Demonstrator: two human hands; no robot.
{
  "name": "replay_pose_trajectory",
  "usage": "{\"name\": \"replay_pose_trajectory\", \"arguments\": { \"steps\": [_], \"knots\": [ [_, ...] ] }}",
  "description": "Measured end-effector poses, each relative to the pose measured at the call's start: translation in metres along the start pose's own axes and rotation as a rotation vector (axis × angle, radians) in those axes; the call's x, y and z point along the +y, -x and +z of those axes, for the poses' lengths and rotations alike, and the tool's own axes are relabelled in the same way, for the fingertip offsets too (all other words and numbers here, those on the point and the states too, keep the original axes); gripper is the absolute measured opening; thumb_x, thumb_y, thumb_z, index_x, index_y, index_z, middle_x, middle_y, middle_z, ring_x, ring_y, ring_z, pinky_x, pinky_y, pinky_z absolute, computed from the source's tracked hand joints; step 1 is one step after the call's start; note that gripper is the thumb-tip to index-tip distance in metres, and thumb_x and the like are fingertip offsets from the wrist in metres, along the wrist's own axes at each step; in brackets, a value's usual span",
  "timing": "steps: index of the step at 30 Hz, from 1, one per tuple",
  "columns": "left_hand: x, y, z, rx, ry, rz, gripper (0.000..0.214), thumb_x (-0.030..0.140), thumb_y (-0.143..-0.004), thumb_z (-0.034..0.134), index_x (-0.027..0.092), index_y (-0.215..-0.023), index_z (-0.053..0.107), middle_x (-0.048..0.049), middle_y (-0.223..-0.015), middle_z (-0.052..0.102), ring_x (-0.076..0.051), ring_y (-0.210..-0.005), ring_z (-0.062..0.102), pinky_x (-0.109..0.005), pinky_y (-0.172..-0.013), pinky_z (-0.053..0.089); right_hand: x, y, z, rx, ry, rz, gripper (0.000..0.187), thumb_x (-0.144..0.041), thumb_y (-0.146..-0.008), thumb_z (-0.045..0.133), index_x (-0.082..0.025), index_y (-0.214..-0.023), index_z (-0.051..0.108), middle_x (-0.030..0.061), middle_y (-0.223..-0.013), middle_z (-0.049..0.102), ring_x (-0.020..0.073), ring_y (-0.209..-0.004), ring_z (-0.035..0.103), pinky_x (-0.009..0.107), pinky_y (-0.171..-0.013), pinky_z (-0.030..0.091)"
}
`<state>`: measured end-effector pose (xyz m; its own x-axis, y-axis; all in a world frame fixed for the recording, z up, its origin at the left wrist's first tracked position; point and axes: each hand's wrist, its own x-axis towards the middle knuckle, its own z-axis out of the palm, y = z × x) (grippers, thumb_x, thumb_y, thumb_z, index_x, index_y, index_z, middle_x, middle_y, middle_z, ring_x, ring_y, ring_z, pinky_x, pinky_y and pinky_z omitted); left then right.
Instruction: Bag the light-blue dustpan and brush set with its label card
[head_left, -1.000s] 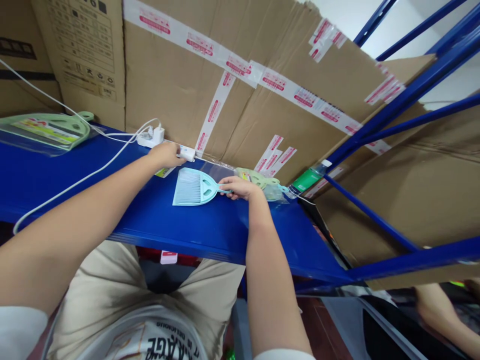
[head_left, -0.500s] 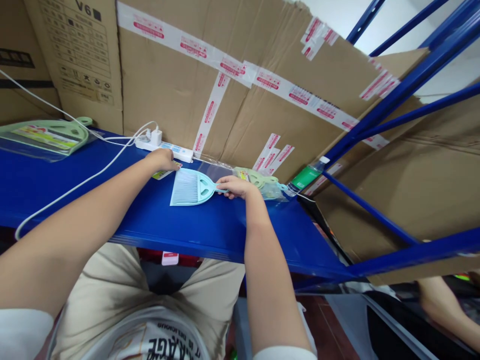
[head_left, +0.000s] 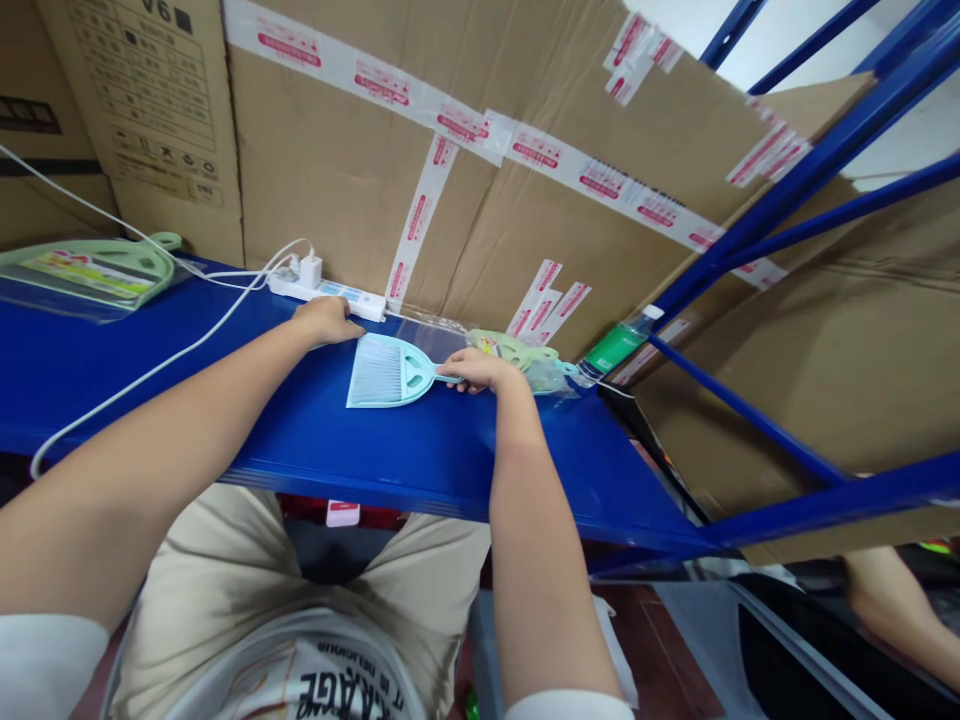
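A light blue hand brush (head_left: pixel 386 372) lies flat on the blue shelf (head_left: pixel 315 440). My right hand (head_left: pixel 474 370) is closed round its handle at the right end. My left hand (head_left: pixel 326 320) rests at the brush's far left corner, fingers curled over something I cannot make out, just in front of a white power strip (head_left: pixel 330 291). Behind my right hand lie a green brush and dustpan set (head_left: pixel 517 352) in clear plastic wrapping.
Taped cardboard boxes (head_left: pixel 465 170) form a wall behind the shelf. A second green dustpan set (head_left: pixel 90 270) in plastic lies at far left, with white cables (head_left: pixel 150 365) trailing across the shelf. A green-labelled bottle (head_left: pixel 619 348) leans by the blue rack struts (head_left: pixel 750 420). Another person's arm (head_left: pixel 892 610) shows at lower right.
My left hand drew back from the power strip to the brush's far corner. The brush shifted slightly on the shelf; my right hand kept hold of its handle.
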<state>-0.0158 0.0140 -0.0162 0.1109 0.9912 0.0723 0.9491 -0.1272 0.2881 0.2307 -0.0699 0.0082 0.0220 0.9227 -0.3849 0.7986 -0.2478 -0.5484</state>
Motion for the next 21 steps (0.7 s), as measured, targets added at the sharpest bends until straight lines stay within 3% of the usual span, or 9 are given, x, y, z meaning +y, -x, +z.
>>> {"name": "replay_pose_trajectory", "arguments": {
  "steps": [9, 15, 21],
  "knots": [
    [-0.006, -0.005, 0.001, -0.038, 0.038, 0.031, 0.057, 0.050, -0.079, 0.066, 0.021, -0.128, 0.068, -0.0124, -0.128, 0.074, -0.030, -0.115, 0.069, -0.034, -0.091, 0.053, 0.003, -0.004, 0.000, 0.029, -0.023, -0.003, 0.029, -0.026, -0.093, 0.069, -0.019, -0.066, 0.059, -0.0019, -0.057, 0.061, 0.0062, -0.044, 0.050, 0.018, -0.041, 0.037],
    [-0.009, -0.010, 0.003, -0.012, 0.037, 0.044, 0.051, 0.047, -0.076, 0.069, 0.021, -0.119, 0.073, -0.0087, -0.116, 0.079, -0.027, -0.108, 0.072, -0.029, -0.085, 0.054, 0.009, -0.006, -0.006, 0.074, 0.026, 0.004, 0.033, -0.042, -0.090, 0.073, -0.020, -0.069, 0.059, 0.0000, -0.059, 0.063, 0.0086, -0.046, 0.052, 0.020, -0.040, 0.035],
    [-0.009, -0.009, 0.003, -0.035, 0.067, 0.074, 0.052, 0.039, -0.074, 0.068, 0.021, -0.123, 0.072, -0.0084, -0.117, 0.079, -0.025, -0.105, 0.073, -0.027, -0.084, 0.054, 0.004, -0.002, -0.007, 0.302, 0.216, 0.041, 0.042, -0.052, -0.096, 0.059, -0.021, -0.067, 0.060, 0.0030, -0.052, 0.057, 0.0171, -0.054, 0.057, 0.027, -0.051, 0.043]
  ]
}}
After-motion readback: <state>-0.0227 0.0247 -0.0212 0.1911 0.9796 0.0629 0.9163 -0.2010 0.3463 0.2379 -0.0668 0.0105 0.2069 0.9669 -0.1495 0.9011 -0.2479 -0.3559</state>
